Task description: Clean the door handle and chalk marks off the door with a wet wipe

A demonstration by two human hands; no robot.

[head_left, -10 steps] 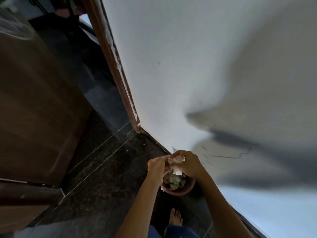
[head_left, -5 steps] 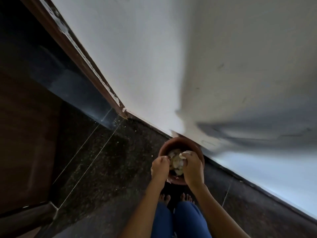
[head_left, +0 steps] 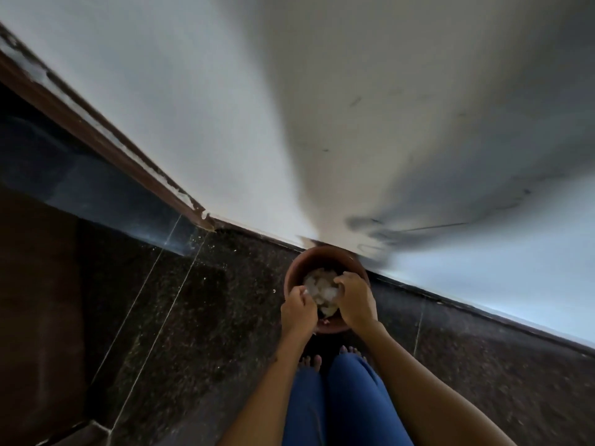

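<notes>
Through the head camera I looked straight down at a brown bin (head_left: 291, 278) standing on the dark speckled floor (head_left: 199, 317) right against the foot of the white wall (head_left: 225, 107). Both hands were down in its mouth: the left hand (head_left: 297, 312) had its fingers curled, pinching what looked like a scrap of the wet wipe (head_left: 322, 292), and the right hand (head_left: 354, 300) was curled too, its fingertips pressed into the pale crumpled heap inside. I could not tell where the wipe ended and the older waste began. I judged the step to be throwing the used wipe away, so the cleaning itself seemed finished or nearly so. To do it well, both hands should let go low inside the rim so nothing drops onto the floor, then lift out without tipping the bin. The floor was polished stone with thin pale joints and some light specks near the brown door frame (head_left: 106, 140), which met the floor at the left. The wall carried faint scuffs and a broad shadow. Blue trousers (head_left: 347, 397) and bare toes showed beneath the arms.
</notes>
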